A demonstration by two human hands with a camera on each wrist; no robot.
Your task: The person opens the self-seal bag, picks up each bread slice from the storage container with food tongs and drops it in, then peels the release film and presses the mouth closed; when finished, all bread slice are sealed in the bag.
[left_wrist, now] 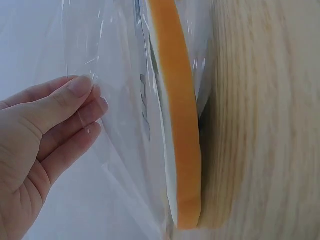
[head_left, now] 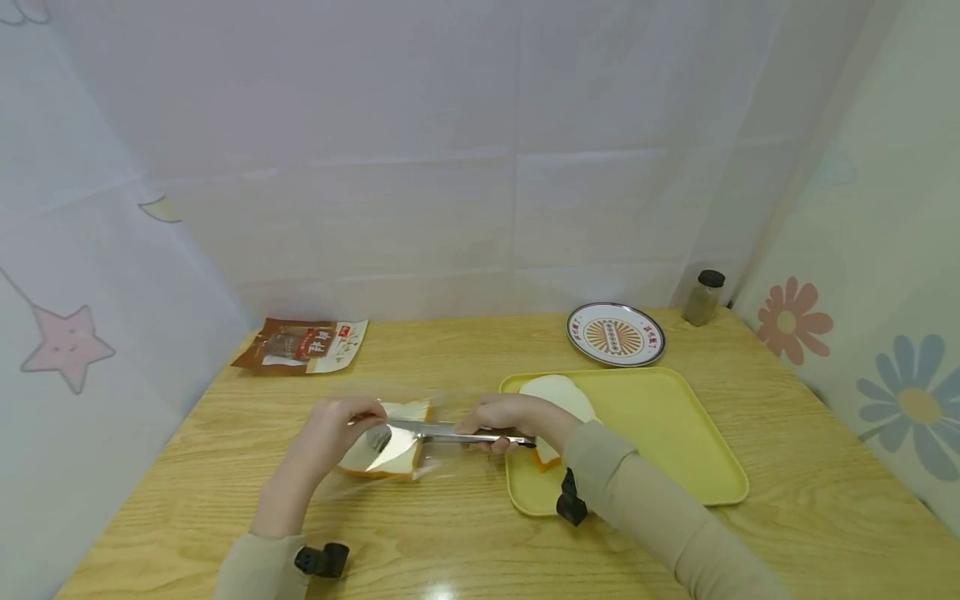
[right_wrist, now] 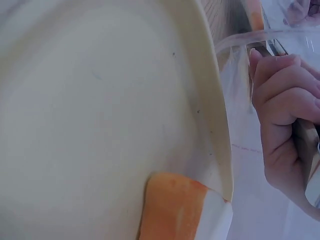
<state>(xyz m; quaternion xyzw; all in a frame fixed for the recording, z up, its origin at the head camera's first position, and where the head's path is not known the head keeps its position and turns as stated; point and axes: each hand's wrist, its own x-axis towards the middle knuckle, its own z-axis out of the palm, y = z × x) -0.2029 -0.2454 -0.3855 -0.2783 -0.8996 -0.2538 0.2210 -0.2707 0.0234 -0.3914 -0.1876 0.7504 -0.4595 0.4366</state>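
A clear plastic bag (head_left: pixel 444 468) lies around a slice of bread (head_left: pixel 367 457) on the table. In the left wrist view, my left hand (left_wrist: pixel 60 115) pinches the bag's film between thumb and fingers, beside the bread's orange-brown crust (left_wrist: pixel 182 125). My right hand (head_left: pixel 510 415) grips metal tongs (head_left: pixel 442 432), which reach leftward over the bread at the bag. Whether the tongs' tips touch the bread is unclear behind the glare. In the right wrist view, the fingers of my right hand (right_wrist: pixel 287 100) curl round the tongs' handle (right_wrist: pixel 305 137).
Bread (head_left: pixel 555 392) lies at the left side of a yellow tray (head_left: pixel 652 442), below my right forearm. Behind the tray is a patterned plate (head_left: pixel 615 335). A black-lidded jar (head_left: pixel 703 300) stands at the back right, and a brown-and-white food packet (head_left: pixel 303 345) at the back left.
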